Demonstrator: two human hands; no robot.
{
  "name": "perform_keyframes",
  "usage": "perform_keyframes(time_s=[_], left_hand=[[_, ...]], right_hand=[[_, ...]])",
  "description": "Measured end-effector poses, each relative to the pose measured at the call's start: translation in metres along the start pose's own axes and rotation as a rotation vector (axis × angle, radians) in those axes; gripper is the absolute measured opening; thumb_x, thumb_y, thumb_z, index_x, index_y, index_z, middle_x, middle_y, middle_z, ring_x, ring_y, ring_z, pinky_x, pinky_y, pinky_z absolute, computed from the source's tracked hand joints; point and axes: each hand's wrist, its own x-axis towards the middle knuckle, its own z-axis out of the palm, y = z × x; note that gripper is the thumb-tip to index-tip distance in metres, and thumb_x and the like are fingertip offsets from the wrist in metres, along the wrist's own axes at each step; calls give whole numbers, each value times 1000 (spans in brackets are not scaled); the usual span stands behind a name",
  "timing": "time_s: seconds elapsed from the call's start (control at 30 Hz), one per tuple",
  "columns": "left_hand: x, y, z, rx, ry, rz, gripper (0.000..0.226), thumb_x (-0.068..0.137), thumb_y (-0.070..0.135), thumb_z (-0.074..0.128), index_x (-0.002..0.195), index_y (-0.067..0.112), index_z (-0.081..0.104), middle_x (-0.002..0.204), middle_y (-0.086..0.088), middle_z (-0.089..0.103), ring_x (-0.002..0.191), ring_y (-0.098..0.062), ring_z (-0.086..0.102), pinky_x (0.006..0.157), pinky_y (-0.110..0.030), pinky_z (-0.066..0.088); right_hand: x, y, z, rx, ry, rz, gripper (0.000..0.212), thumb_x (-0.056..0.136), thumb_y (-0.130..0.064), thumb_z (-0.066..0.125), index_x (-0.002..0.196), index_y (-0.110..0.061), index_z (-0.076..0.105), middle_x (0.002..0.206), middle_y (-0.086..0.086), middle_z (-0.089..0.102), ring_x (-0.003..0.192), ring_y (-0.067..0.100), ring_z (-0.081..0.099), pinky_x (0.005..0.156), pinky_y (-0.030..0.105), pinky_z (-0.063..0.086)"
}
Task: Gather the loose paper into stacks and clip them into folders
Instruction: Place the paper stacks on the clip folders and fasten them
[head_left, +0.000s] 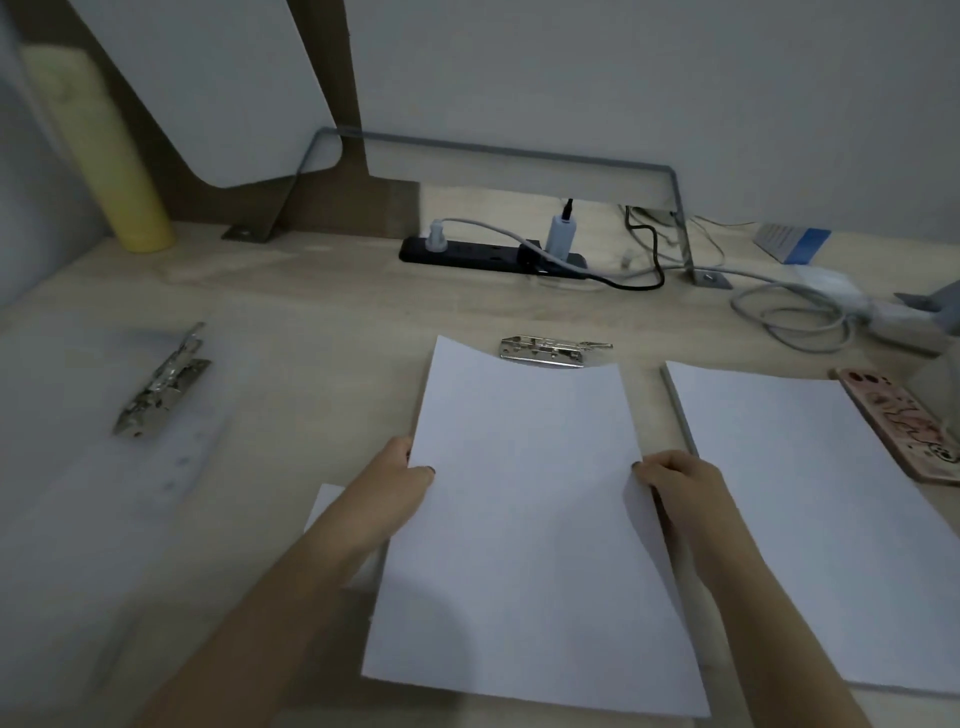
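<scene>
Desk (322, 291): left hand (402, 475), right hand (675, 475) pinch paper (524, 519), partly hiding clip (550, 351).

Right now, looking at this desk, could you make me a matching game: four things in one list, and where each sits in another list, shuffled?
Things:
1. yellow tube
2. power strip
3. phone
4. centre paper

Places:
A. right edge of the desk
B. gripped by the left hand and right hand
C. back left corner
D. back centre, plugs in it

Pairs: 1-C, 2-D, 3-A, 4-B.
</scene>
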Motion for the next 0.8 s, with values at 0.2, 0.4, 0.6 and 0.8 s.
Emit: perform_keyframes(time_s=[0.2,0.4,0.6,0.8], left_hand=[[14,2,-3,151,40,78,24,94,16,41,71,13,45,69,-7,49,63,-20,44,61,-28,33],[24,-1,-10,200,-9,89,28,93,23,44,66,16,47,69,-6,57,62,-22,51,65,-29,38],[24,-4,-15,102,-55,127,26,94,24,48,70,15,49,74,-8,51,66,-19,44,60,-27,34],[31,-5,-10,171,12,141,28,94,26,46,68,20,52,68,-1,53,63,-19,46,65,-29,35]], right_hand=[[3,1,-4,44,29,52,19,89,-11,52,72,-8,58,74,6,55,68,22,49,59,28,37],[1,5,-4,111,31,86,16,91,-15,51,80,-9,61,88,14,59,81,29,54,70,35,42],[-1,6,-4,157,31,94,16,91,-16,52,81,-7,62,93,16,62,85,30,56,83,43,46],[1,2,-3,164,47,114,14,90,-14,53,82,-8,62,92,15,61,86,31,56,79,39,45]])
